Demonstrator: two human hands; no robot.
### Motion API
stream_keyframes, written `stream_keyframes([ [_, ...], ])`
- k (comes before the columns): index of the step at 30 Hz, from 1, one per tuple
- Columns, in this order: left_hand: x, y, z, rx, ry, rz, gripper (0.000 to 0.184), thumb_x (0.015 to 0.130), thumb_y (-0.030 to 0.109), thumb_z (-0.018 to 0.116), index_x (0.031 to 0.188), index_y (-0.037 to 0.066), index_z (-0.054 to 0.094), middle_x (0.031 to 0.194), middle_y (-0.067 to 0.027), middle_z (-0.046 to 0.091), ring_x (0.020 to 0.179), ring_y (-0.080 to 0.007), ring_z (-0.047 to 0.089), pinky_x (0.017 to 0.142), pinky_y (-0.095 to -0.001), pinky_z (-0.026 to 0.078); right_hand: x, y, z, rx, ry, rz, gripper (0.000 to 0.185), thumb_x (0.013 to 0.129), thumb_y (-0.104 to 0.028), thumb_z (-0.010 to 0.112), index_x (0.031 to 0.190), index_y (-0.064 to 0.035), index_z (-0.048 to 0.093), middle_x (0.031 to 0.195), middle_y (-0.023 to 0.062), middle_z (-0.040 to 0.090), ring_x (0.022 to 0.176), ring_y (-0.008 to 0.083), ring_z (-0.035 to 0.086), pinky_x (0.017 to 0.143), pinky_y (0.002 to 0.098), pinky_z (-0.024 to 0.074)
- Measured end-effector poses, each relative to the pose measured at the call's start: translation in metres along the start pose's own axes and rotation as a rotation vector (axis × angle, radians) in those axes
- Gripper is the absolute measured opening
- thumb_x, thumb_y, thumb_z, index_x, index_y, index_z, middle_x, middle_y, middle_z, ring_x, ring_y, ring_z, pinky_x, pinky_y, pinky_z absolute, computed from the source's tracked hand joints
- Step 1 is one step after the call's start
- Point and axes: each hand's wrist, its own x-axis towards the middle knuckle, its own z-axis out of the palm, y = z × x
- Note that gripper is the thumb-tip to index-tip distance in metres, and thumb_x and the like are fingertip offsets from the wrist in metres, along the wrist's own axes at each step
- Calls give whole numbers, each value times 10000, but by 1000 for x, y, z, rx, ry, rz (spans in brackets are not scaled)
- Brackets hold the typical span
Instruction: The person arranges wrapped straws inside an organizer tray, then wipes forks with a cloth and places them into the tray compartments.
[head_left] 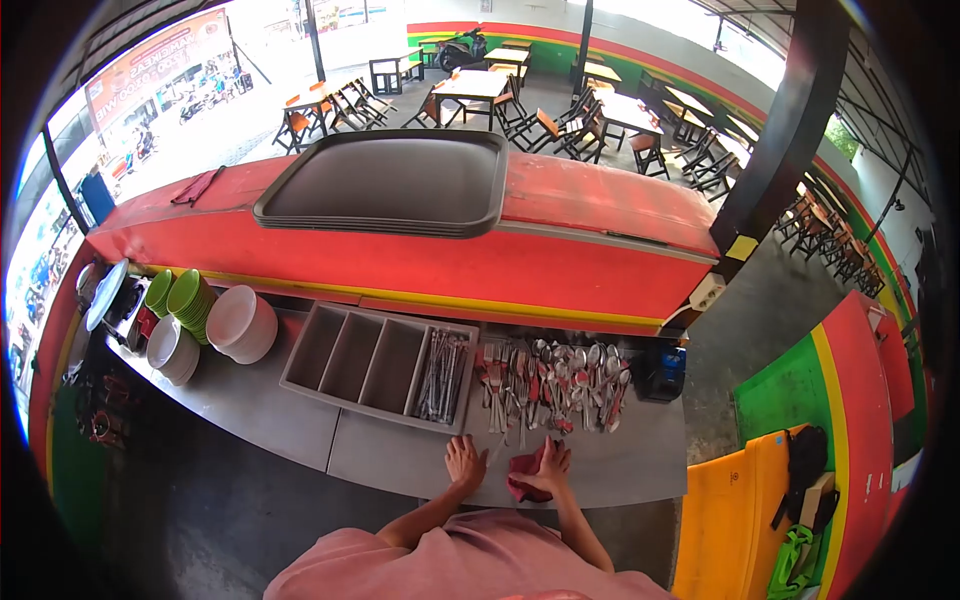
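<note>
1. The person's left grip (464, 464) lay over the steel desk (390, 452), digits apart, just beside the near right corner of the grey cutlery tray (403, 365).
2. The right grip (550, 468) lay over the dark red cloth (523, 484), near the desk's front edge; its fingers were spread, but whether thumb and palm pinched the fabric could not be told.
3. The loose cutlery (555, 378) lay in a crowded band beyond both, right of the tray; other pieces filled the tray's rightmost compartment.
4. A strip of steel ran between tray and front edge, giving sideways room leftward.
5. Rightward, steel reached the desk's end, with a black box (660, 372) at the back.
6. A red ledge (600, 275) bounded the far side.
</note>
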Motion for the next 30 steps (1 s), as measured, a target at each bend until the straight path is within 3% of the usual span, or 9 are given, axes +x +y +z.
stream_keyframes([
  [6, 5, -6, 23, -4, 70, -112, 274, 844, 313, 685, 991, 102, 588, 1054, -97, 570, 1039, -314, 545, 829, -462, 455, 17, 13, 20, -270, 20, -151, 1348, 542, -677, 812, 1553, -209, 53, 1571, 295, -60, 1421, 560, -59, 1099, 682, 91],
  [10, 4, -5, 29, 23, 152, -173, 234, 841, 306, 691, 917, 102, 606, 1026, -82, 578, 1016, -299, 554, 820, -462, 452, 18, 16, 23, -221, 21, -182, 1257, 594, -645, 797, 1549, -205, 108, 1572, 289, -67, 1420, 559, -74, 1108, 674, 67],
  [13, -1, 4, 13, -111, 102, -186, 277, 832, 314, 703, 968, 100, 593, 1029, -97, 579, 1013, -304, 555, 826, -455, 450, 21, 22, 24, -213, 48, -244, 1237, 606, -646, 789, 1548, -199, 123, 1576, 281, -66, 1423, 553, -80, 1119, 659, 58],
  [16, 0, 14, 9, -182, 226, -64, 347, 823, 324, 716, 1050, 102, 577, 1036, -106, 571, 1011, -318, 551, 820, -452, 445, 23, 27, 24, -178, 47, -272, 1218, 616, -646, 783, 1547, -196, 139, 1580, 272, -68, 1428, 544, -76, 1127, 649, 54],
  [22, -9, 27, 23, -157, 166, 130, 418, 811, 316, 729, 1140, 118, 562, 1072, -119, 553, 1006, -340, 544, 809, -456, 438, 24, 33, 21, -129, 63, -334, 1200, 627, -653, 772, 1551, -209, 148, 1581, 275, -76, 1432, 541, -56, 1126, 655, 56],
  [30, -28, 40, 29, -130, 64, 31, 250, 832, 289, 707, 1008, 134, 623, 998, -74, 615, 1006, -296, 563, 833, -442, 428, 11, 37, -4, -185, 10, -448, 1322, 502, -600, 854, 1554, -245, 136, 1585, 271, -41, 1428, 557, 4, 1108, 684, 154],
])
